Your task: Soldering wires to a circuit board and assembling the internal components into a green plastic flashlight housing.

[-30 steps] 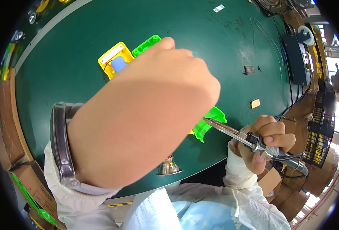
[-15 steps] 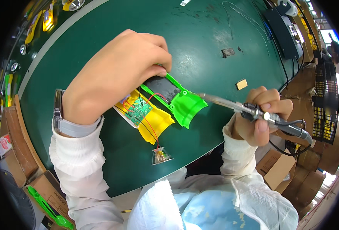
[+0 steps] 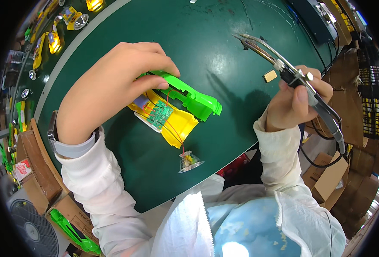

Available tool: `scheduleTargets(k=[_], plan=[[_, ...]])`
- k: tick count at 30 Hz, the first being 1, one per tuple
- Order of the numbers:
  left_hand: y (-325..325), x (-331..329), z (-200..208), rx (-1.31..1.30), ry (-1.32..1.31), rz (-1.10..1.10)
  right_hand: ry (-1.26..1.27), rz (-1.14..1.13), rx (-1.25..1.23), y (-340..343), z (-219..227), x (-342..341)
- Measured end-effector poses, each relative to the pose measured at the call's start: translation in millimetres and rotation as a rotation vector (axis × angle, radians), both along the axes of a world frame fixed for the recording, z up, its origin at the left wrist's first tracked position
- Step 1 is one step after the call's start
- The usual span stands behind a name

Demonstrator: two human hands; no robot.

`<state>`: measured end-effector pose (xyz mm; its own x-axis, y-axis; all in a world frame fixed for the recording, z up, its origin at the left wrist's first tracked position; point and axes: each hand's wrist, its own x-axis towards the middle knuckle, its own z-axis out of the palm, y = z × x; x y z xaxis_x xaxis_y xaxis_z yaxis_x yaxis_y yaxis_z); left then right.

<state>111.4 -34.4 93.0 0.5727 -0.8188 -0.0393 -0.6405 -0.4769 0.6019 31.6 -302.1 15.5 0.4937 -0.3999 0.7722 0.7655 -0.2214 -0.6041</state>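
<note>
Pinches a green shell [image 3: 196, 101] in the fingers [image 3: 171, 67] of the left hand [image 3: 131, 66], tilted beside a yellow shell [image 3: 180, 129] lying on the table [image 3: 219, 147] with a circuit board [image 3: 160, 113] inside, near a reflector [image 3: 190, 162]. Clamps a soldering iron [image 3: 279, 64] in the fingers of the right hand [image 3: 291, 106], pointing away from both shells.

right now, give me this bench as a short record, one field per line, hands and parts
left hand: pinches the green shell, held tilted
right hand: holds the soldering iron, tip apart from both shells
yellow shell: open side up, circuit board inside
reflector: on the table, thin wires running toward the yellow shell
small tan block: on the table, near the right hand
</note>
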Motion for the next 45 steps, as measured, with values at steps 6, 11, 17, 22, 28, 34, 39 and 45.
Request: scheduleTargets(k=[6, 11, 17, 22, 28, 34, 39, 45], plan=[[5.8, -3.6, 12.4, 0.117, 0.207, 0.002, 0.084, 0.017, 0.086, 3.4, -3.2, 0.6], [7.7, -6.2, 14.2, 0.100, 0.167, -0.064, 0.103, 0.050, 0.077, 6.6, -6.5, 4.4], [12.4, -9.8, 29.1, 0.109, 0.085, -0.030, 0.132, 0.066, 0.078, 7.6, -6.1, 6.1], [16.4, -8.8, 37.4, 0.099, 0.009, -0.116, 0.143, 0.067, 0.043, 3.0, -8.2, 7.8], [11.4, -3.7, 34.3, 0.163, 0.150, -0.152, 0.173, 0.053, 0.016, 2.0, -8.0, 9.1], [16.1, 0.9, 36.7, 0.091, 0.172, -0.139, 0.155, 0.012, 0.008, -5.0, -10.3, 13.4], [12.9, 10.4, 32.2, -0.017, 0.064, -0.267, 0.149, -0.072, 0.047, -7.5, -10.2, 14.6], [6.9, -8.0, 51.6, 0.009, 0.039, -0.196, 0.084, -0.082, -0.098, -10.9, 4.2, 18.6]])
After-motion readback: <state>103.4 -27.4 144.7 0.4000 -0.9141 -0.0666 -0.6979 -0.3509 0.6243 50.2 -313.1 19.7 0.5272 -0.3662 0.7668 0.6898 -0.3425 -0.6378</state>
